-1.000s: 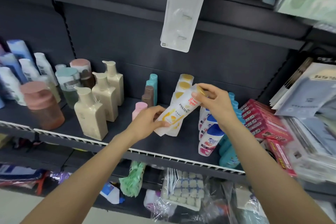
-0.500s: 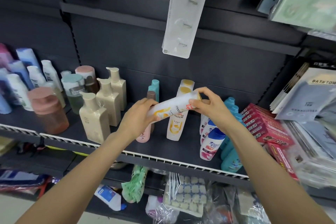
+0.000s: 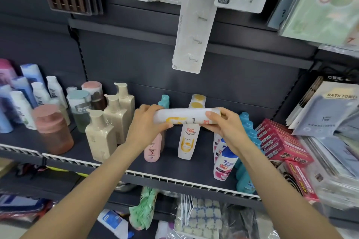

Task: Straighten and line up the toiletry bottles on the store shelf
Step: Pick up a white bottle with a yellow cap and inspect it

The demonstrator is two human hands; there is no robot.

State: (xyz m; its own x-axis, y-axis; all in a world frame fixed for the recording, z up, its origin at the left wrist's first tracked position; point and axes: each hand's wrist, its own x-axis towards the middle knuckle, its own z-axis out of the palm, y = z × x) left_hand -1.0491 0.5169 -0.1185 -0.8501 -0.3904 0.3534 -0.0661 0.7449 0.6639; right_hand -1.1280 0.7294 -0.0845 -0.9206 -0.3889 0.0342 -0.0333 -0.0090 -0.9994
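A white Pantene bottle (image 3: 184,116) with a yellow label lies level in the air above the dark shelf (image 3: 174,167). My left hand (image 3: 144,124) grips its bottom end and my right hand (image 3: 223,124) grips its cap end. Below it a second white Pantene bottle (image 3: 187,141) stands upright, with more yellow caps behind it. A pink bottle (image 3: 152,150) stands under my left wrist, teal bottles (image 3: 165,101) behind it. White and blue bottles (image 3: 223,163) and teal bottles (image 3: 250,132) stand in rows to the right.
Cream pump bottles (image 3: 101,136) and a pink-lidded jar (image 3: 51,132) stand on the left. Red boxes (image 3: 279,141) and towel packs (image 3: 330,118) fill the right. A hook strip (image 3: 194,31) hangs above. A white toothed rail (image 3: 174,180) edges the shelf front.
The held Pantene bottle has swung from a steep tilt to lying level and has risen a little. My left hand moved from its lower face to gripping its bottom end.
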